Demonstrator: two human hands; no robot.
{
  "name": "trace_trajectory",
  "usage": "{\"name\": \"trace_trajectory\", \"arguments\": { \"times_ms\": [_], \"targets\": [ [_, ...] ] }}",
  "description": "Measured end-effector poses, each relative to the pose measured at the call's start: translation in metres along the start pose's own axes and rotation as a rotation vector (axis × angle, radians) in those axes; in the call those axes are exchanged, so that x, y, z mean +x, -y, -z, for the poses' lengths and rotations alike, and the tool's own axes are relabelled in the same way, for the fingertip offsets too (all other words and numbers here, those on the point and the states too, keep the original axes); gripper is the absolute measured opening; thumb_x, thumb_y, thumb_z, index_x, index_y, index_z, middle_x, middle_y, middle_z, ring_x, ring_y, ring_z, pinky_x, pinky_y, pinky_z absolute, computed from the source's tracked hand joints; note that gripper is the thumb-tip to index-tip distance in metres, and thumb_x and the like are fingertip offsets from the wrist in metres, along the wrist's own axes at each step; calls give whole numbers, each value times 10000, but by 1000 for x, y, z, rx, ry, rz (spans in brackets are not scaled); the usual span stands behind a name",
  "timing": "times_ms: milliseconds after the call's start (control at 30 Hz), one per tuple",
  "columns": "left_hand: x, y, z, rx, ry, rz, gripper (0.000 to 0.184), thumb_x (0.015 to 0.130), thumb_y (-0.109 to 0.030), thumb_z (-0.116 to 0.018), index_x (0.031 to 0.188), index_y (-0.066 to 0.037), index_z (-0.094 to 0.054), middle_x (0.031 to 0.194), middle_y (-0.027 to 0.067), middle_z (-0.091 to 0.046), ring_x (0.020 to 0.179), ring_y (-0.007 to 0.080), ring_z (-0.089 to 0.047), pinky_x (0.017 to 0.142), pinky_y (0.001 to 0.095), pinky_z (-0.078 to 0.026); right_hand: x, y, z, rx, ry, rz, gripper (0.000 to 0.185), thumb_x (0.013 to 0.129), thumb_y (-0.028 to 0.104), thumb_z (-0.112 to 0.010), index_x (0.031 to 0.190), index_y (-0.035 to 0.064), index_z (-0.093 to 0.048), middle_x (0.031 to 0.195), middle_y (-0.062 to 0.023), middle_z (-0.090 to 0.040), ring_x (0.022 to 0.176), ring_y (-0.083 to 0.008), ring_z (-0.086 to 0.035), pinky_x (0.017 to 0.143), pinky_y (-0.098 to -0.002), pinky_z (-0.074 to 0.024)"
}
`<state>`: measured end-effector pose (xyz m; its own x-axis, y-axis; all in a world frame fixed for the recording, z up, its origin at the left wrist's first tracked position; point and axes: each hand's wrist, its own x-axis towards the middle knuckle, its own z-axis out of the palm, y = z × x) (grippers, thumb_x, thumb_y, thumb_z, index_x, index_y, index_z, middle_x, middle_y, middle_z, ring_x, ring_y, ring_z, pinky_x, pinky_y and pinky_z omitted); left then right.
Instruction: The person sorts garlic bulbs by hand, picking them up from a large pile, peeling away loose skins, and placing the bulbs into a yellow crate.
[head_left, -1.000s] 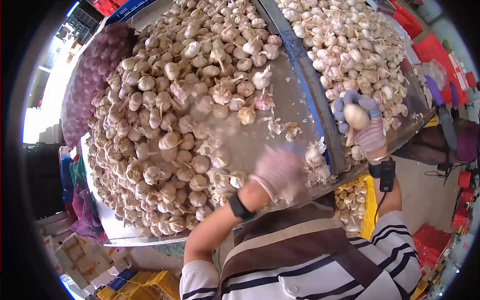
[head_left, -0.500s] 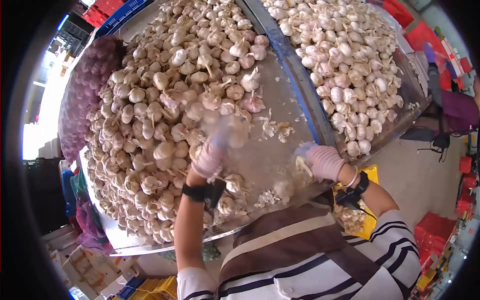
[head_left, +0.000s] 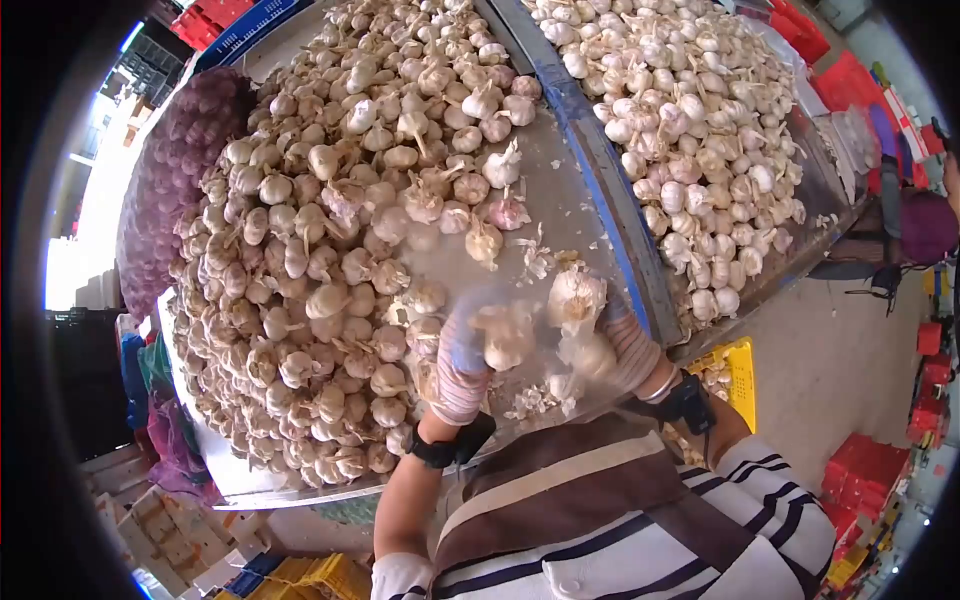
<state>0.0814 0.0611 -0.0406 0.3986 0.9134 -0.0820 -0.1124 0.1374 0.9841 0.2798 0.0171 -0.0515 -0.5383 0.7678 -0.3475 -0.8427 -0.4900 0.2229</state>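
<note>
Head view folks, where are the hands vs half a second back?

Left hand (head_left: 462,365) was blurred over the big pile (head_left: 300,300). It's come in closer to the divider (head_left: 627,205) now, fingers round one bulb (head_left: 507,338).

And the right hand (head_left: 630,352)?

Still just left of the divider's near end, but two bulbs show up against it now: a far bulb (head_left: 578,300) with a ragged base and a blurry near bulb (head_left: 590,357). Can't tell how tight the fingers are, or if it's really holding both.

So all the handled garlic is left of the divider?

Yep, over the bare bit of table (head_left: 560,180) between divider and big pile. Loose skins (head_left: 537,258) are there too. Other pile (head_left: 700,150) is right of the divider, pretty much unchanged.

Yellow thing?

Crate (head_left: 741,385), just beyond the divider's near end, lower right. Partly hidden by the right arm now, garlic in it.
</note>
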Motion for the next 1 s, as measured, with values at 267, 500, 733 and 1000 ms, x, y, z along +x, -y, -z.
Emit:
{"name": "trace_trajectory", "arguments": {
  "times_ms": [267,500,733,1000],
  "targets": [
    [3,-26,-21,845,360,-480,748,718,-474,-691,1310,-85,-452,1278,174,-475,1100,374,-492,906,487,-382,-7,0,6,-435,-87,237,578,870,570,-529,1178,81,-512,1159,-102,-549,1058,-249,-525,961,-416,-445],
    [45,14,20,1061,168,-107,525,792,-214,-693,1256,-87,-486,1224,219,-506,971,380,-591,797,427,-513,-26,128,14,51,578,644,846,821,391,-669,1433,12,-225,1459,-178,-298,1341,-325,-316,1083,-491,-359],
    [123,67,26,1415,361,128,529,814,-196,-613,1299,-152,-408,1239,258,-470,934,402,-606,774,448,-519,52,75,4,-972,-116,454,398,870,205,-635,1228,66,-529,1105,-75,-615,947,-183,-619,876,-336,-510],
    [40,2,-56,650,384,-190,683,715,-6,-726,1322,-95,-424,1265,230,-421,1005,370,-571,826,396,-532,8,47,1,-1282,-261,488,614,815,280,-706,1316,39,-446,1107,-42,-565,944,-128,-553,822,-255,-482]
  ]
}}
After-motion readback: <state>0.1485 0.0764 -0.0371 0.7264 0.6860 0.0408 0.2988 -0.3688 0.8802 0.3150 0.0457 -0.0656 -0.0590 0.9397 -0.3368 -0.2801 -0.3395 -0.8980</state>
